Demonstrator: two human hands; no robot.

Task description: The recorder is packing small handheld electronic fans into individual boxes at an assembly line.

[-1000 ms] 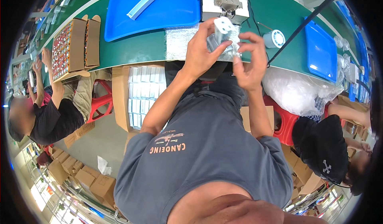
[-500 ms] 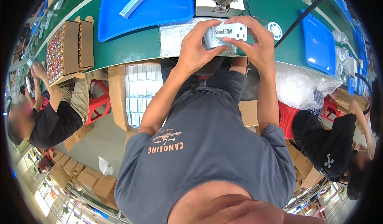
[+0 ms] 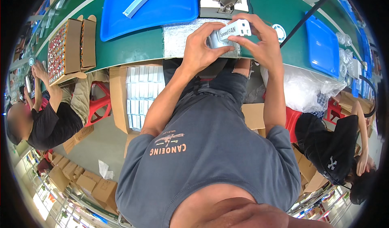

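Note:
Over the bench's near edge, both my hands hold a small light-grey printed box (image 3: pixel 216 38). My left hand (image 3: pixel 198 45) is closed round its left side, fingers over the far side and thumb along the near side. At the upper right of the box sits a white printed part with small square cutouts (image 3: pixel 235 30); whether it is a flap or a separate insert I cannot tell. My right hand (image 3: pixel 261 41) curves round this part, thumb on its near face and fingers behind it. Just beyond my right hand stands a round white fan (image 3: pixel 278 32).
A blue tray (image 3: pixel 113 25) holds a slim pale-blue box (image 3: pixel 137 4). Behind my hands is a metal fixture (image 3: pixel 225 1). A carton (image 3: pixel 118 94) of small boxes sits below the bench edge. Another blue tray (image 3: pixel 322 45) lies right. Co-workers sit on both sides, by red stools (image 3: pixel 101 102).
The white part has tilted, its right end rising, as my right hand turned slightly up and right. My left hand stays nearly still. The co-worker at right has moved an arm.

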